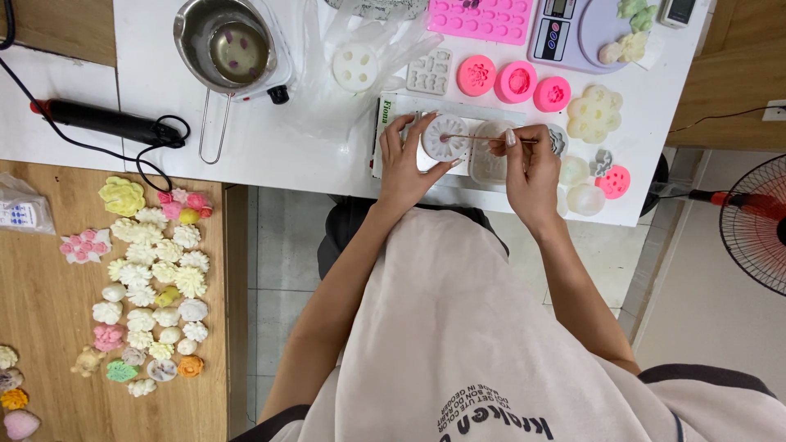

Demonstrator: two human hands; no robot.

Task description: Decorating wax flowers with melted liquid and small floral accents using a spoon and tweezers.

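Looking down from a head-worn camera, a seated person works at a white table (270,155). Their left hand (403,164) curls around a round white flower mould (444,137), fingers gripping its rim and holding it steady on a white tray (393,123) near the table's front edge. Their right hand (530,168) pinches a thin wooden stick (491,140) between thumb and fingertips, with the stick lying level and its far tip resting at the centre of the mould. Just beside the mould, under the stick, sits a clear plastic cup (489,160). Behind the hands lie three round pink moulds (516,82), a pink tray mould (481,18) and a digital kitchen scale (573,33). Farther left, a small metal pot (225,45) stands on a white warmer. On a wooden surface (49,286) at far left, many small flower-shaped wax pieces (155,278) in white, yellow and pink lie in rows.
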